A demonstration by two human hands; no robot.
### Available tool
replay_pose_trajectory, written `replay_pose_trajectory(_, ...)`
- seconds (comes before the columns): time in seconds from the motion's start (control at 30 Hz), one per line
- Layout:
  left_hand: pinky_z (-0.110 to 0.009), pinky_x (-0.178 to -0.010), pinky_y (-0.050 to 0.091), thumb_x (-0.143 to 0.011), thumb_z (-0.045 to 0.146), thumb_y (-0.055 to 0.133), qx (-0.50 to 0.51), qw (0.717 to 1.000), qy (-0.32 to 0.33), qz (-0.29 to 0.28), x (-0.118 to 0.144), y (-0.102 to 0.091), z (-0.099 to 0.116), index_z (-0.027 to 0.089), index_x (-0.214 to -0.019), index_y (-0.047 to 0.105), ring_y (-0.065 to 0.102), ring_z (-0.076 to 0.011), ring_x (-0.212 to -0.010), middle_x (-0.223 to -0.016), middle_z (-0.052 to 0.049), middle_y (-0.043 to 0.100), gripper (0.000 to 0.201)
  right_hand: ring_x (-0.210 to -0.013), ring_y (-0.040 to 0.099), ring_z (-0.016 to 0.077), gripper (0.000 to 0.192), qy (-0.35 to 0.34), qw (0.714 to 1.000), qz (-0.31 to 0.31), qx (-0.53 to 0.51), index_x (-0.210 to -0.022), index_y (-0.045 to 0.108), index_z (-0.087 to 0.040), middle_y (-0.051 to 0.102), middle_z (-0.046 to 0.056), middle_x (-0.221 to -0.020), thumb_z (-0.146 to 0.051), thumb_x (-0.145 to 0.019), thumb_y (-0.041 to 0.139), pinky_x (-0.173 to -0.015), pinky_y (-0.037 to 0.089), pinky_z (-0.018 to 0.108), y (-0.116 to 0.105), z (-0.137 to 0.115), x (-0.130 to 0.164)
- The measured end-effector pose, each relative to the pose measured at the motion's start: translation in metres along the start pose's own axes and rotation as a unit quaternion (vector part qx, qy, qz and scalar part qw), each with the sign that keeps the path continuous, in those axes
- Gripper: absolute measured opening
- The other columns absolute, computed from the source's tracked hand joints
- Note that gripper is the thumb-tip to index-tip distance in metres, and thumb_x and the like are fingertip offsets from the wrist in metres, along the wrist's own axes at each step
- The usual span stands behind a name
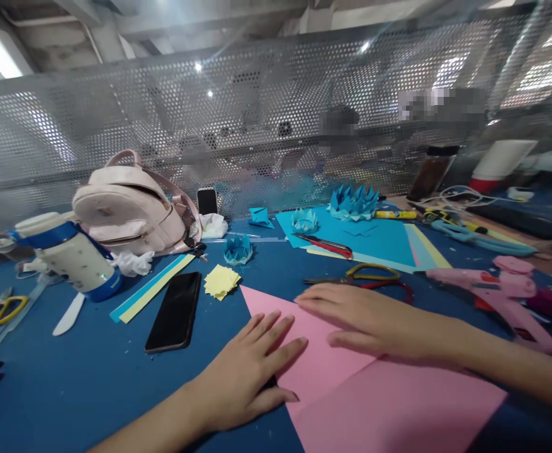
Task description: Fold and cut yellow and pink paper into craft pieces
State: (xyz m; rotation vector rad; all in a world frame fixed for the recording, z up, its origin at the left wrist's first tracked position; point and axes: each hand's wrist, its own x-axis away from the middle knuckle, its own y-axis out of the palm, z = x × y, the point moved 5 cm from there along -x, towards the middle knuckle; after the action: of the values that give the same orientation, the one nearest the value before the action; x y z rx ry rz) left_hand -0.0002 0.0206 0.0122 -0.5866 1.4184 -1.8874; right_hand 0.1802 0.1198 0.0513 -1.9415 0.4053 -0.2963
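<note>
Your left hand (252,371) and right hand (365,318) press flat on the pink paper (374,396); scissors (370,277) lie just beyond it.

This looks like a craft room or workshop with shared work spots. A blue table (91,377) is full of craft things: pink paper (374,402), blue paper (379,242), folded paper flowers (354,201), scissors (370,280), a pink glue gun (497,292) and small paper scraps. A grey metal wall with lots of little holes (138,126) stands at the back of the table, the ceiling above is bare concrete, and a backpack (129,211), a bottle (75,255) and a phone (174,311) lie about.
</note>
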Motion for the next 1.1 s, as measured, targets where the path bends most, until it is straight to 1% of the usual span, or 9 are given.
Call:
replay_pose_trajectory(0.1,-0.056,-0.116,0.019,-0.096,0.055,0.044,-0.003,1.000,0.004,0.008,0.000,0.001,0.000,0.028,-0.153,0.022,0.013,-0.0334,-0.146,-0.160,-0.012,0.012,0.068,-0.140,0.035,0.0293,0.060,-0.052,0.998,-0.023,-0.021,-0.146,0.041,-0.022,0.041,0.010,-0.150,-0.051,-0.094,0.050,-0.116,0.027,0.047,0.010,-0.016,-0.020)
replay_pose_trajectory(0.2,-0.056,-0.116,0.020,-0.096,0.053,0.046,-0.006,1.000,0.008,0.005,0.000,0.002,0.001,0.027,-0.153,0.021,0.014,-0.0336,-0.146,-0.160,-0.012,0.013,0.068,-0.142,0.030,0.0283,0.063,-0.083,0.995,-0.040,-0.025,-0.149,0.036,-0.018,0.036,0.013,-0.153,-0.051,-0.096,0.045,-0.117,0.024,0.046,0.017,-0.025,-0.040)
replay_pose_trajectory(0.33,-0.055,-0.117,0.019,-0.096,0.053,0.046,-0.003,1.000,0.004,-0.013,0.000,0.000,0.002,0.025,-0.153,0.024,0.017,-0.0334,-0.146,-0.159,-0.011,0.023,0.067,-0.143,0.027,0.0289,0.062,-0.077,0.995,-0.064,0.005,-0.148,0.035,-0.011,0.036,0.016,-0.152,-0.046,-0.097,0.043,-0.116,0.025,0.047,0.020,-0.027,-0.063)
replay_pose_trajectory(0.43,-0.056,-0.115,0.022,-0.096,0.053,0.046,0.001,1.000,-0.007,-0.012,-0.001,-0.002,0.002,0.027,-0.152,0.027,0.025,-0.0348,-0.144,-0.156,-0.011,0.031,0.065,-0.145,0.023,0.0291,0.065,-0.070,0.994,-0.076,0.029,-0.148,0.034,-0.008,0.033,0.017,-0.153,-0.048,-0.098,0.040,-0.116,0.025,0.047,0.022,-0.024,-0.077)
replay_pose_trajectory(0.5,-0.057,-0.115,0.023,-0.096,0.053,0.044,0.011,1.000,-0.009,-0.006,-0.001,-0.003,0.002,0.029,-0.151,0.028,0.030,-0.0346,-0.142,-0.155,-0.011,0.034,0.062,-0.145,0.022,0.0291,0.066,-0.074,0.994,-0.067,0.035,-0.149,0.032,-0.009,0.031,0.016,-0.154,-0.050,-0.098,0.039,-0.116,0.024,0.047,0.024,-0.021,-0.087)
replay_pose_trajectory(0.6,-0.057,-0.115,0.022,-0.098,0.055,0.038,0.024,1.000,-0.007,-0.009,-0.001,-0.003,0.000,0.028,-0.152,0.027,0.029,-0.0346,-0.142,-0.156,-0.012,0.031,0.061,-0.144,0.025,0.0291,0.065,-0.089,0.994,-0.040,0.056,-0.149,0.033,-0.011,0.032,0.015,-0.154,-0.051,-0.098,0.039,-0.115,0.026,0.046,0.027,-0.016,-0.104)
replay_pose_trajectory(0.73,-0.057,-0.116,0.018,-0.097,0.058,0.035,0.024,1.000,-0.012,-0.014,-0.001,-0.001,-0.005,0.029,-0.152,0.025,0.023,-0.0350,-0.144,-0.160,-0.012,0.021,0.063,-0.139,0.035,0.0299,0.060,-0.109,0.987,-0.007,0.118,-0.142,0.044,-0.011,0.045,0.016,-0.147,-0.050,-0.097,0.043,-0.109,0.035,0.046,0.029,-0.017,-0.125)
replay_pose_trajectory(0.83,-0.056,-0.116,0.018,-0.097,0.060,0.033,0.026,0.999,-0.019,-0.015,-0.001,-0.001,-0.007,0.030,-0.152,0.024,0.019,-0.0346,-0.145,-0.161,-0.011,0.017,0.064,-0.135,0.039,0.0316,0.057,-0.111,0.980,-0.003,0.163,-0.135,0.052,-0.011,0.051,0.017,-0.141,-0.051,-0.095,0.047,-0.103,0.039,0.047,0.030,-0.019,-0.134)
replay_pose_trajectory(1.1,-0.056,-0.116,0.016,-0.097,0.059,0.033,0.024,0.999,-0.019,-0.018,-0.001,-0.004,-0.005,0.028,-0.151,0.029,0.020,-0.0352,-0.145,-0.160,-0.012,0.020,0.062,-0.135,0.039,0.0337,0.054,-0.111,0.974,0.001,0.196,-0.135,0.052,-0.011,0.049,0.018,-0.143,-0.046,-0.095,0.051,-0.101,0.043,0.050,0.030,-0.023,-0.133)
